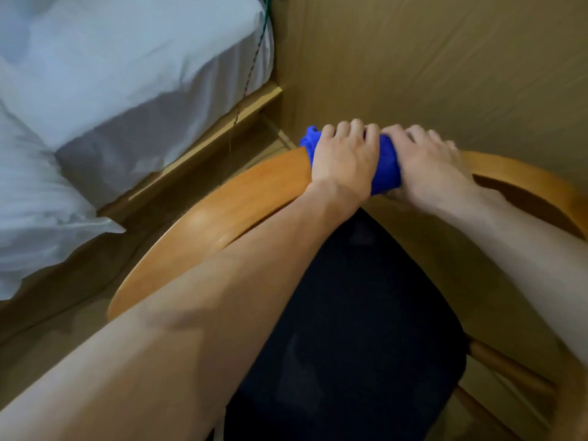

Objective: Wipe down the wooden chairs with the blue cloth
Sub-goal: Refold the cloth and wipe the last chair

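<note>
Blue cloth [386, 167] bunched on the curved top rail of the wooden chair [222, 214], both hands on it.
Left hand [345, 157] fingers curl over cloth and rail for wiping pressure; right hand [428, 163] curls over the cloth's other end. Bare rail runs both ways from the fingers; wall [445, 58] close beyond fingertips, bed [111, 74] to their left.

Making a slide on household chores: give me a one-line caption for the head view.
Both hands, left and right, press a blue cloth onto the wooden chair's curved top rail.
</note>
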Motion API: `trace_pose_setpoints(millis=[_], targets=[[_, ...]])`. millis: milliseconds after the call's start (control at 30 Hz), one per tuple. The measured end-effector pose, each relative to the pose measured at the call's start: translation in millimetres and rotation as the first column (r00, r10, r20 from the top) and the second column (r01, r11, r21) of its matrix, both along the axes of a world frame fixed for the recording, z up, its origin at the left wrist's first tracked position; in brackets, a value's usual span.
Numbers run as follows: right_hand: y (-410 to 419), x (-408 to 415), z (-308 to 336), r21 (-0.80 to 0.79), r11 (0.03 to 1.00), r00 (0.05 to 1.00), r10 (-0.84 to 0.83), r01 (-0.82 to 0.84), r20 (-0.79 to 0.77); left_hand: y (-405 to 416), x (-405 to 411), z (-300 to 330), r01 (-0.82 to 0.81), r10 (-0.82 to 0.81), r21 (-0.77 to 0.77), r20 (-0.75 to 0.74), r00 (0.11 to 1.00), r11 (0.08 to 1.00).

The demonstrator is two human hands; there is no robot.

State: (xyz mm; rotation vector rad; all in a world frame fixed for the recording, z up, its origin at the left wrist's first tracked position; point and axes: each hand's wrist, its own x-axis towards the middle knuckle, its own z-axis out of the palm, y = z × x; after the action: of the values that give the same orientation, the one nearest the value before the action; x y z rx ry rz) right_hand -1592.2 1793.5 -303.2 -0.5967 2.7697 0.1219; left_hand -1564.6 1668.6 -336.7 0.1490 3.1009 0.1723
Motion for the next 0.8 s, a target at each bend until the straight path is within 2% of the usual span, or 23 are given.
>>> trace_pose_setpoints(millis=[133,467,567,667,733,800], targets=[[-50,20,-2,-0.008,0.999,0.999,0.05,-0.049,0.015,-46,31,2,-0.077,0.078,0.096,-0.013,0.997,0.992],[-174,128,-13,0.044,0.907,0.908,0.419,-0.419,0.019,-149,191,9,-0.353,0.355,0.254,0.042,0.934,0.9],[-196,163,-13,0.046,0.865,0.867,0.498,-0.499,0.026,-163,235,13,-0.438,0.424,0.277,0.112,0.899,0.855],[-213,193,-11,0.057,0.828,0.83,0.555,-0.558,0.059,-173,270,14,-0.539,0.496,0.348,0.213,0.842,0.767],[-222,210,-9,0.065,0.807,0.81,0.583,-0.586,0.066,-179,287,12,-0.58,0.516,0.391,0.264,0.815,0.715],[-230,224,-7,0.076,0.789,0.793,0.607,-0.609,0.056,-184,300,9,-0.592,0.513,0.397,0.296,0.806,0.701]])
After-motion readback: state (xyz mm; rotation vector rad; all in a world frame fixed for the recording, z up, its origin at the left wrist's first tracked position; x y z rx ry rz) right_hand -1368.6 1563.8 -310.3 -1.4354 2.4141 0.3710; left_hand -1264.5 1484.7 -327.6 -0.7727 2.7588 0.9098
